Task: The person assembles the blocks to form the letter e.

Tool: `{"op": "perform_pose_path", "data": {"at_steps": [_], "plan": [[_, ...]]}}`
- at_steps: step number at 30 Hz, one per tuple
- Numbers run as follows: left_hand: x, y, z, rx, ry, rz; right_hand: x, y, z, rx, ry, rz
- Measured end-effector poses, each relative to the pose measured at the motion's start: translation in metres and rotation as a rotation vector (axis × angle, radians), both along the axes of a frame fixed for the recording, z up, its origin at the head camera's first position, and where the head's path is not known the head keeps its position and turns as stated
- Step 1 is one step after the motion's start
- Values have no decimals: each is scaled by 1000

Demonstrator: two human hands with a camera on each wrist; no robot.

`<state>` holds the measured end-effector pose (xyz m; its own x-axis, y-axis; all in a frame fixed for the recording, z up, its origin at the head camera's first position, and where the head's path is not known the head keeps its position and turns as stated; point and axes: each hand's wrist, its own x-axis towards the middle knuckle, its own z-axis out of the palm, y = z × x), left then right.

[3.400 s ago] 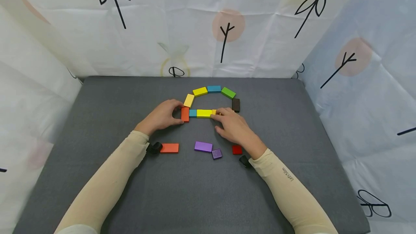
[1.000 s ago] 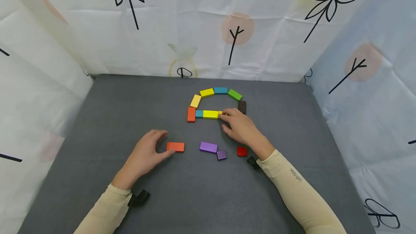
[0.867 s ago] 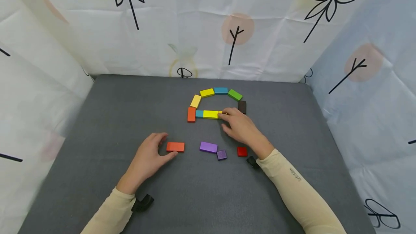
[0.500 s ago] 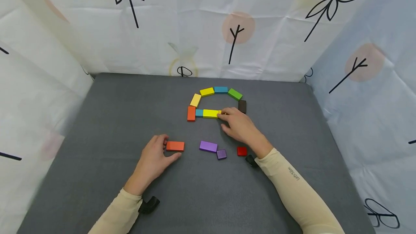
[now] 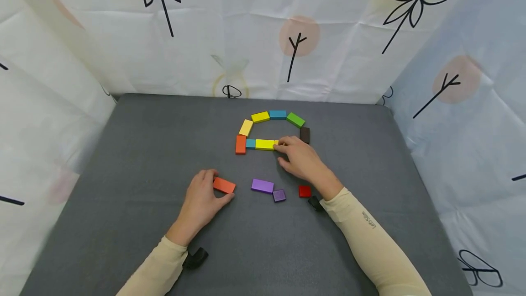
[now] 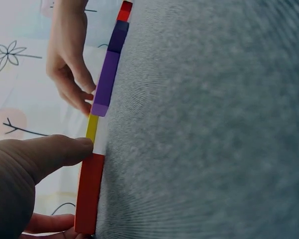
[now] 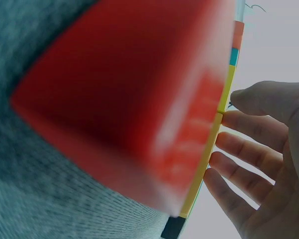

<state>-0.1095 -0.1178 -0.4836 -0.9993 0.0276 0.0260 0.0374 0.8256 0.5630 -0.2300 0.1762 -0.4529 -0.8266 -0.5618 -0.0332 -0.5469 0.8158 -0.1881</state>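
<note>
In the head view my left hand pinches an orange-red block between thumb and fingers; the block lies angled on the grey table. The left wrist view has the thumb at one end of this block and fingertips at the other. My right hand rests its fingertips on a yellow-orange block in the straight row, fingers fairly straight, most of that block hidden in the head view. Left of it in the row lie a yellow block, a small blue block and an upright orange block.
An arch of blocks runs behind the row: pale yellow, yellow, blue, green and dark brown. Nearer lie a purple block, a small purple block and a red block.
My left hand has left the upright orange block, come down to the loose orange-red block and closed on it, turning that block slightly clockwise. My right hand stays at the row.
</note>
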Motion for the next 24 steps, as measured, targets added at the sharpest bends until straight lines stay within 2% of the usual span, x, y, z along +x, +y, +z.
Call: {"op": "perform_pose_path", "data": {"at_steps": [9,17,24], "plan": [[1,-7,-1,13,6,7,1,0,0,-9,-3,-3],[1,-13,-2,25,20,-35,2,0,0,0,-2,-6],[-5,-13,-2,44,55,-70,2,-1,0,-8,-6,-5]]}}
